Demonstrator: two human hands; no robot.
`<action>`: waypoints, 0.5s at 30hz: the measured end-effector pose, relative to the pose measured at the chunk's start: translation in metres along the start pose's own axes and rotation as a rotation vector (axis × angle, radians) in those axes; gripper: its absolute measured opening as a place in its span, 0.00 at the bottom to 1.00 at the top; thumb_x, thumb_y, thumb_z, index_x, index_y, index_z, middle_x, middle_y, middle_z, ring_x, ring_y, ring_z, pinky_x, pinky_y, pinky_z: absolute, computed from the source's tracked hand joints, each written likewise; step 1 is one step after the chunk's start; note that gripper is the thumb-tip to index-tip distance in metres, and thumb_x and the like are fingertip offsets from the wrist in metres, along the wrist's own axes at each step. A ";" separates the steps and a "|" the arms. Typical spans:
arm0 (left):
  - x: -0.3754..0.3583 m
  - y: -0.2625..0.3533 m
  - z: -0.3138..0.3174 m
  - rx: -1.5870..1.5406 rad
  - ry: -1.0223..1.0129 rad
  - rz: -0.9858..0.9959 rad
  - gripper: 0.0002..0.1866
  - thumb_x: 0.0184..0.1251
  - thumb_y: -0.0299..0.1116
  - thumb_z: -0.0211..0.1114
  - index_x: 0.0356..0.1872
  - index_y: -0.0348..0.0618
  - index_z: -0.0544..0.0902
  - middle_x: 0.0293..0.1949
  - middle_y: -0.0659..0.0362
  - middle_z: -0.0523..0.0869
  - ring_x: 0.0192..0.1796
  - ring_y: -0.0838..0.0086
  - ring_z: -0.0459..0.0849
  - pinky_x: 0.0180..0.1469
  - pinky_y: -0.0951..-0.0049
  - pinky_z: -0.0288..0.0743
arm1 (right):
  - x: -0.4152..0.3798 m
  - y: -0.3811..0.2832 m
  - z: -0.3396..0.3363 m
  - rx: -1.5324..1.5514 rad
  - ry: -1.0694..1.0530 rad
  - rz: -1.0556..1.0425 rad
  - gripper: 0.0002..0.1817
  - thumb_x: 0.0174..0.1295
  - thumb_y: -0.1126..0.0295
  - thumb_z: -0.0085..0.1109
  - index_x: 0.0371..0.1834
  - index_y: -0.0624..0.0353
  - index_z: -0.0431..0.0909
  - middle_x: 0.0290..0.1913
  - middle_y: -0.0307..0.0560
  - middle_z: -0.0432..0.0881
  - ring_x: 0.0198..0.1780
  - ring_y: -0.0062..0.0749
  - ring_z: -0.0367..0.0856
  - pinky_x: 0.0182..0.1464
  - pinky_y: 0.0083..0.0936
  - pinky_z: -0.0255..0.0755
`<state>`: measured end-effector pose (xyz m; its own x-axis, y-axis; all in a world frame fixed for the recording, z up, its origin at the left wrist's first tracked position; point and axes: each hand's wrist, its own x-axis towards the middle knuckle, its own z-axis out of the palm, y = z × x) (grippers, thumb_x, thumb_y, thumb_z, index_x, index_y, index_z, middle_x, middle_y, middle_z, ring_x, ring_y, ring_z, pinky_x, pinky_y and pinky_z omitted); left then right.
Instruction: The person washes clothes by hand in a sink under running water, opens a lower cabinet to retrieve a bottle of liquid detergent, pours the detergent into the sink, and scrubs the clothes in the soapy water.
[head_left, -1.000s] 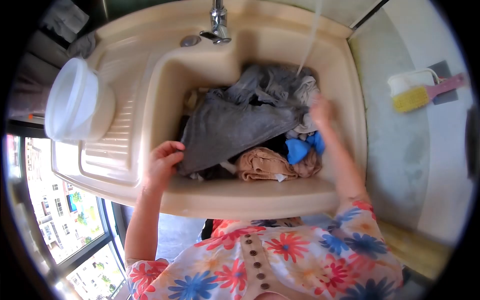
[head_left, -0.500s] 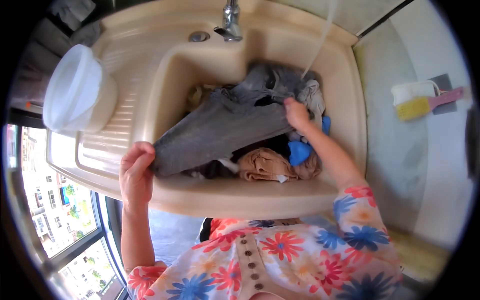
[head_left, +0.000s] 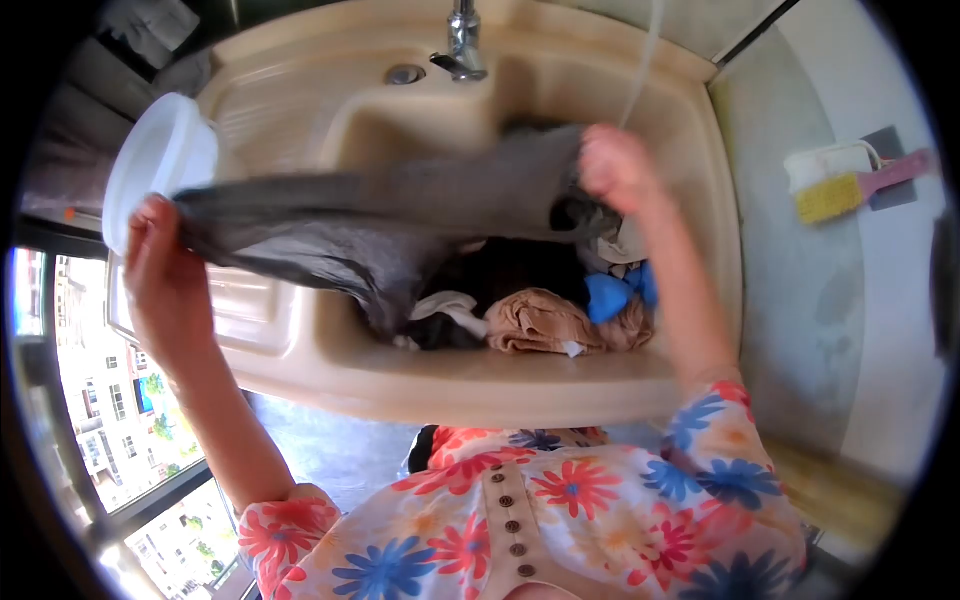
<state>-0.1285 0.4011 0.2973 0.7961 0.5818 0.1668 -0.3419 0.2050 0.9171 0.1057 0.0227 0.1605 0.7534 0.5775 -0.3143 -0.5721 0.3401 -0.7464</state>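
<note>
A dark grey garment (head_left: pixel 400 205) is stretched between my two hands above the beige sink (head_left: pixel 390 375). My left hand (head_left: pixel 160 275) is closed on its left end, near the white bucket. At its right end my right hand (head_left: pixel 618 170) grips it, blurred by motion. A fold of the cloth hangs down at the basin's left side. Below it in the basin lie a tan cloth (head_left: pixel 540 322), a blue item (head_left: pixel 607 297), a whitish cloth (head_left: pixel 450 308) and black fabric (head_left: pixel 515 270).
The white bucket (head_left: pixel 165 150) stands on the ribbed drainboard (head_left: pixel 290 110) at left. A metal faucet (head_left: pixel 462 45) rises at the back, with a thin pale hose or stream (head_left: pixel 643 70) beside it. At right, a yellow brush (head_left: pixel 830 198) with a pink handle rests by a white object.
Both hands have risen away from me, my left hand also well to the left. The grey garment is lifted and pulled wider, uncovering more of the black fabric.
</note>
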 end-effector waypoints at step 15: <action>0.002 0.002 0.051 0.317 -0.454 -0.027 0.11 0.56 0.24 0.59 0.42 0.40 0.79 0.25 0.63 0.77 0.28 0.83 0.74 0.34 0.81 0.66 | -0.058 -0.132 -0.011 -0.191 0.179 -0.733 0.09 0.60 0.71 0.49 0.21 0.54 0.66 0.17 0.32 0.63 0.19 0.18 0.59 0.20 0.17 0.51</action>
<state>-0.1021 0.3625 0.3176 0.9618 0.1675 0.2168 -0.2072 -0.0730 0.9756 0.1410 -0.0638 0.2709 0.9679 0.1199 0.2209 0.1463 0.4456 -0.8832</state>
